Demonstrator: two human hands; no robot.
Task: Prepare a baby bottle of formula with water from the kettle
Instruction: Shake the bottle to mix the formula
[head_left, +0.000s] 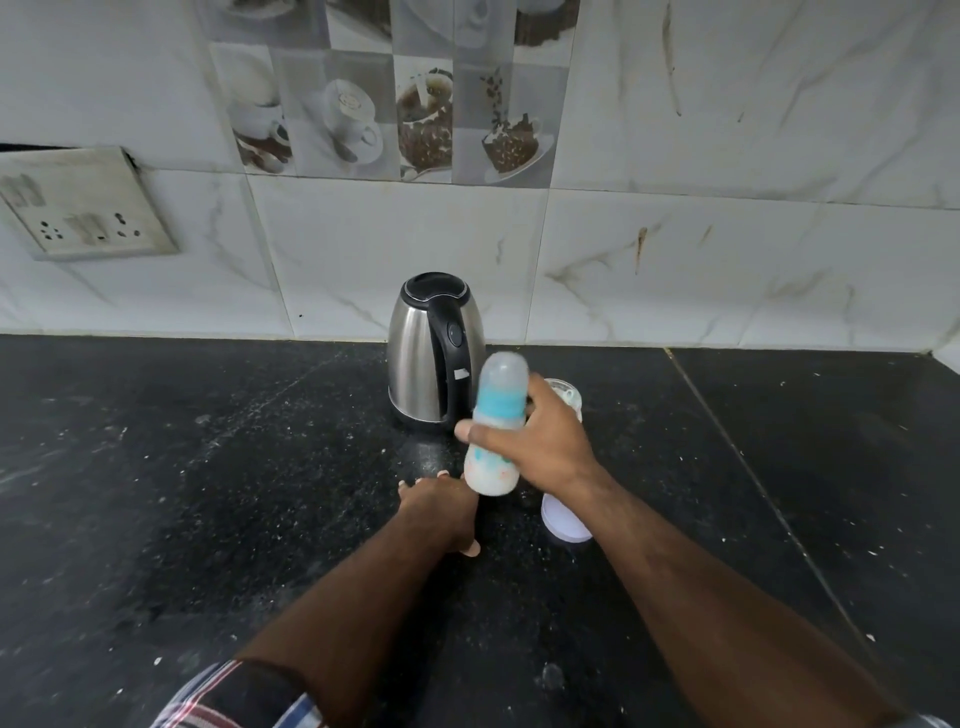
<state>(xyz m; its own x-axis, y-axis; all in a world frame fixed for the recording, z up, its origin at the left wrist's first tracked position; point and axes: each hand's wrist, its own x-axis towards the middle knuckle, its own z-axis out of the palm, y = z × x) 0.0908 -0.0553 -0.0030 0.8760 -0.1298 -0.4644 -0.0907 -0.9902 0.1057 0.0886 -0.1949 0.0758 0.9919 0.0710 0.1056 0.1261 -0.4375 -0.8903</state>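
Note:
My right hand (535, 441) grips a capped baby bottle (493, 431) with a blue collar, held above the black counter and blurred; it holds whitish liquid. Just below and left of it, my left hand (441, 512) rests on the counter (208, 493), fingers spread flat. A steel kettle (431, 348) with a black lid and handle stands upright behind the bottle, against the wall. A white container (563, 514) lies or stands under my right forearm, partly hidden. Behind my right hand a clear glass-like object (566, 395) peeks out.
A tiled wall (675, 260) closes off the back of the counter. A switch and socket plate (78, 208) sits on the wall at the far left. Specks of white powder dot the dark counter surface.

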